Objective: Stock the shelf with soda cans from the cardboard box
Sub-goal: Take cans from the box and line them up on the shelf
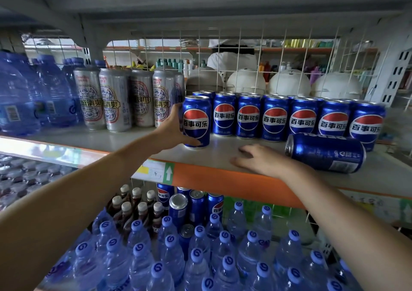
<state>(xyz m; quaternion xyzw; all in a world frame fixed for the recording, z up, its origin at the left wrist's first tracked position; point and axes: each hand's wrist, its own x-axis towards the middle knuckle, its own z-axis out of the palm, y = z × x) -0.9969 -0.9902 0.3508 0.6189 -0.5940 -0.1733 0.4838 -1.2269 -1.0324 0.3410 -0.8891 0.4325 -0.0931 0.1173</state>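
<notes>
A row of upright blue soda cans [274,118] lines the grey shelf [225,151] with its orange front edge. My left hand [172,130] grips the leftmost upright blue can [197,121], which stands a little forward of the row. Another blue can [326,152] lies on its side at the shelf's right front. My right hand [259,159] rests flat on the shelf just left of that lying can, fingers spread, holding nothing. The cardboard box is out of view.
Tall silver cans [116,100] stand left of the soda, with large blue water jugs [29,96] beyond them. A wire grid [245,52] backs the shelf. Below are several water bottles [200,253], brown bottles [138,210] and more blue cans [189,206].
</notes>
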